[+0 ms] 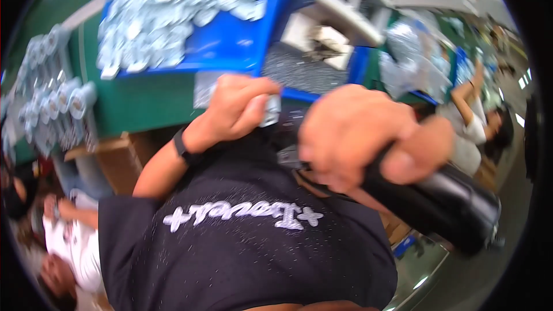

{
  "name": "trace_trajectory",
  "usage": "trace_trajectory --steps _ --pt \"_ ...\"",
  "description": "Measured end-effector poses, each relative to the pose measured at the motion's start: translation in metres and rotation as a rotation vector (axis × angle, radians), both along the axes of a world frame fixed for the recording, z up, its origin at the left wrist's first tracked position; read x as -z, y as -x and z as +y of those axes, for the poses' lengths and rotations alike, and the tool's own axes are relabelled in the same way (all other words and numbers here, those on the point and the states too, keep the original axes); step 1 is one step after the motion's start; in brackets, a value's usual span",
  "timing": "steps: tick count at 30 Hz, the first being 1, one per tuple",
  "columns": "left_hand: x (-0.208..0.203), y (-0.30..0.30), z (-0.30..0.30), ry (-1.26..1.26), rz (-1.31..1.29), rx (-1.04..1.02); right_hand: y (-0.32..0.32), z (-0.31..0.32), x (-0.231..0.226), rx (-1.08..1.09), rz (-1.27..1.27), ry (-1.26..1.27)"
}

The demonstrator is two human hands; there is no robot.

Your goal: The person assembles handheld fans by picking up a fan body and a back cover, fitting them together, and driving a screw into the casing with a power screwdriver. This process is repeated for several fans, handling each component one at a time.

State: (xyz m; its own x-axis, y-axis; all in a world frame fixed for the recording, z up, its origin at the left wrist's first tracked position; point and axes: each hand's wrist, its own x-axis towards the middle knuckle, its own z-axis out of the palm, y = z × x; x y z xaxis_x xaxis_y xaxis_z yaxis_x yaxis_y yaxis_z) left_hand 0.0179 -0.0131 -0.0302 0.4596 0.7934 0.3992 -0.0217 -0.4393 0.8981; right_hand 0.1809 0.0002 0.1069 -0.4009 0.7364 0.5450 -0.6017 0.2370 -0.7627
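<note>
The left hand (239, 106) pinches a pale piece (272, 112), seemingly for steadiness, while the right hand (368, 132) clasps a black tool (443, 207); beyond the left fingers, a loaded blue tray (224, 46) sits within reach.

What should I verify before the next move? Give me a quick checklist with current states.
1. Left hand holds the small pale piece: ok, fingers curled around it.
2. Right hand grips the black cylindrical tool: ok.
3. Tool's working end touching the piece: cannot tell, blurred and partly hidden.
4. Sharp view of both hands: not ok, the right is clearly blurred.
5. Small metal parts available: ok, heaped beyond the hands.
6. Blue tray stocked: ok, many pale-blue pieces inside.
</note>
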Motion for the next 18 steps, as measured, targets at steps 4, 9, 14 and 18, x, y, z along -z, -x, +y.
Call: trace_trajectory --steps 4,9,14,18 --pt "-0.002 -0.002 0.0 0.062 0.042 0.022 -0.007 -0.012 -0.003 0.166 -0.032 0.0" --pt "0.002 0.0 -0.003 0.003 -0.001 -0.013 -0.011 -0.018 0.006 0.18 -0.054 -0.037" --pt "0.005 0.001 -0.005 0.015 -0.016 -0.01 -0.006 -0.028 0.006 0.257 -0.007 -0.005" --pt "0.005 0.003 -0.006 0.012 -0.025 -0.031 -0.009 -0.026 0.004 0.618 0.065 -0.011"
